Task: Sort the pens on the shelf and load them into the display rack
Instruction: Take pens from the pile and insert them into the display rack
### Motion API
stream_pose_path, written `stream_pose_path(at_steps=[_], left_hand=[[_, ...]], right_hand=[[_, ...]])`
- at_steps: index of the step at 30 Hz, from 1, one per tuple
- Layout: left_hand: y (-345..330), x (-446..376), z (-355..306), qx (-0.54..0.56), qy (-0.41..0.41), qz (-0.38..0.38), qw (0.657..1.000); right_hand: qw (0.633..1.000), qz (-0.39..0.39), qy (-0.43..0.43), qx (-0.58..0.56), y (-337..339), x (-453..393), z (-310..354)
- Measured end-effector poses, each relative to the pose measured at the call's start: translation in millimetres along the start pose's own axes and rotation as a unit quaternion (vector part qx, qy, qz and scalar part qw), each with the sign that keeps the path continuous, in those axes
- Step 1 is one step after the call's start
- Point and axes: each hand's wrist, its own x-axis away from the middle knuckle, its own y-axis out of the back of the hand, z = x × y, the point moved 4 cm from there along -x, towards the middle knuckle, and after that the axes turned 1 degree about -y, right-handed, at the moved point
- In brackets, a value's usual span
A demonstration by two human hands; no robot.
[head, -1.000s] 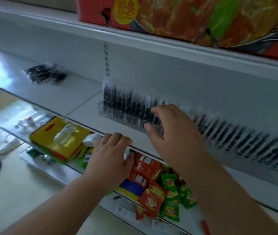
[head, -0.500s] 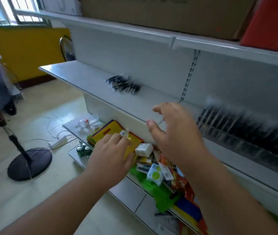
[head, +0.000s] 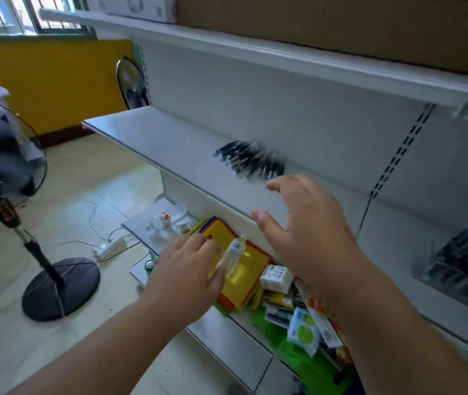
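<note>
A loose pile of black pens (head: 251, 163) lies on the white middle shelf (head: 170, 149), blurred by motion. My right hand (head: 304, 223) hovers just in front of the pile with fingers spread and empty, a short gap from the nearest pens. My left hand (head: 187, 275) floats lower, over the bottom shelf, fingers relaxed and holding nothing. The clear display rack (head: 461, 266) with black pens standing in it sits on the same shelf at the far right, partly cut off by the frame edge.
The lower shelf (head: 227, 334) carries a yellow folder (head: 244, 269), a small clear bottle (head: 231, 256), a white box (head: 277, 277) and snack packets. A standing fan (head: 13, 195) and a power strip (head: 111, 248) are on the floor at left. Cardboard boxes sit overhead.
The view has swung left from the display rack to the loose pens. My right hand left the rack and moved toward the pile; my left hand followed, staying low.
</note>
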Motion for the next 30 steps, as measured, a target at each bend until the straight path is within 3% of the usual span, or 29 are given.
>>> stream_pose_path(at_steps=[12, 16, 25, 30], left_hand=[[-3.0, -118.1, 95.7, 0.011, 0.043, 0.021, 0.999], [-12.7, -161.8, 124.9, 0.048, 0.011, 0.017, 0.999], [-38.3, -282.2, 176.3, 0.100, -0.145, 0.059, 0.983], [-51.9, -323.5, 195.4, 0.138, -0.173, 0.094, 0.971]], right_hand=[[0.999, 0.015, -0.011, -0.026, -76.1, -150.6, 7.1], [0.999, 0.005, -0.039, -0.007, -98.1, -178.1, 8.4], [0.981, -0.063, -0.174, 0.061, -125.2, -230.2, 19.4], [0.964, -0.094, -0.234, 0.080, -141.0, -249.0, 34.3]])
